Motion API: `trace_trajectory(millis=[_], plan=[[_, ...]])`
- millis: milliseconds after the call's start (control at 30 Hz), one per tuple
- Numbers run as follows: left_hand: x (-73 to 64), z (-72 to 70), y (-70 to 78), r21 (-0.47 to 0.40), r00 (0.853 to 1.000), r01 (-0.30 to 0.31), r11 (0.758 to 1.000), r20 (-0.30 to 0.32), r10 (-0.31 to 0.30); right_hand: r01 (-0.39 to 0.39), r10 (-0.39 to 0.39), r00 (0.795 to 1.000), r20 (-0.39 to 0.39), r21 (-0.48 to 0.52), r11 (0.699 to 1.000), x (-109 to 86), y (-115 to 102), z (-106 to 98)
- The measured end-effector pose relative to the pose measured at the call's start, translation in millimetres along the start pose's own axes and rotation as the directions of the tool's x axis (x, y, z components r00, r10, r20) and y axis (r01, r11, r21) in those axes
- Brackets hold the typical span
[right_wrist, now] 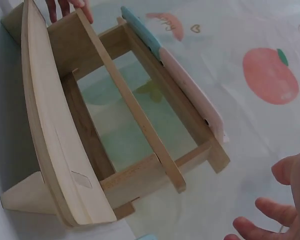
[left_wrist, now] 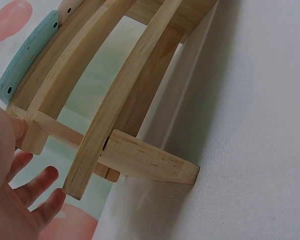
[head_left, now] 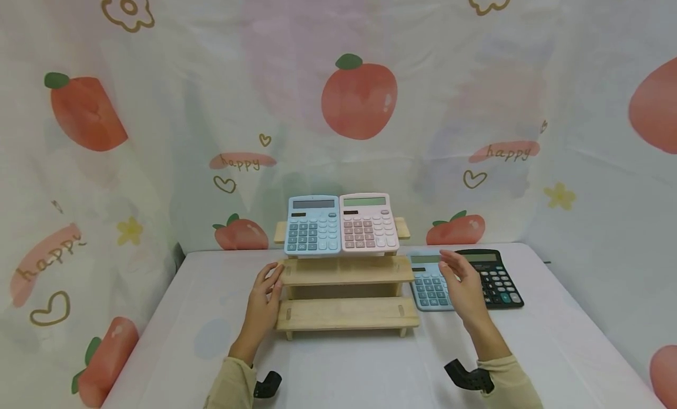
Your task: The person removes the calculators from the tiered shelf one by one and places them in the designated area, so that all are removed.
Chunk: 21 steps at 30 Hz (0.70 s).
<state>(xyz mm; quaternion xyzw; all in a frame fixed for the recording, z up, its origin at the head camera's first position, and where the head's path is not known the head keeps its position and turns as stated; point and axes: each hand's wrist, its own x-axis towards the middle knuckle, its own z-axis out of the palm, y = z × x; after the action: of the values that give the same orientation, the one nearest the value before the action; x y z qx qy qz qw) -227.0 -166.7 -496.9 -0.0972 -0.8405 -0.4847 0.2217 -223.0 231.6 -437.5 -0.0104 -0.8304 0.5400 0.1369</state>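
Note:
A three-tier wooden stand stands in the middle of the table. A light blue calculator and a pink calculator lean side by side on its top tier. My left hand touches the left end of the middle tier; in the left wrist view its lower fingers are spread apart beside the wood. Over a second blue calculator, lying on the table to the right, my right hand hovers with loosely bent fingers and holds nothing. It partly covers that calculator and the black calculator beside it.
The white-covered table is bounded at the back and sides by a hanging cloth printed with fruit and the word happy. Both wrists wear black devices, the right one over the table's front part.

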Motion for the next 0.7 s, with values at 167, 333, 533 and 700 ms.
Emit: trace_trajectory(millis=[167, 333, 533, 700], plan=[[0.3, 2.5, -2.3, 0.007, 1.0, -0.011, 1.0, -0.005, 0.011, 0.027, -0.029, 0.999, 0.033, 0.064, 0.998, -1.1, -4, 11], [0.2, 3.0, -3.0, 0.014, 1.0, -0.009, 1.0, -0.011, 0.009, 0.009, -0.016, 0.999, 0.051, 0.126, 0.992, 0.3, -10, 24], [1.2, 3.3, -4.3, 0.013, 1.0, -0.023, 1.0, -0.016, 0.023, -0.031, 0.024, 0.999, 0.048, 0.154, 0.988, 8.4, -18, 41], [-0.1, 2.4, -4.5, 0.019, 1.0, -0.013, 1.0, -0.025, 0.014, -0.021, 0.011, 0.998, 0.056, 0.182, 0.983, 13.1, -29, 48]])
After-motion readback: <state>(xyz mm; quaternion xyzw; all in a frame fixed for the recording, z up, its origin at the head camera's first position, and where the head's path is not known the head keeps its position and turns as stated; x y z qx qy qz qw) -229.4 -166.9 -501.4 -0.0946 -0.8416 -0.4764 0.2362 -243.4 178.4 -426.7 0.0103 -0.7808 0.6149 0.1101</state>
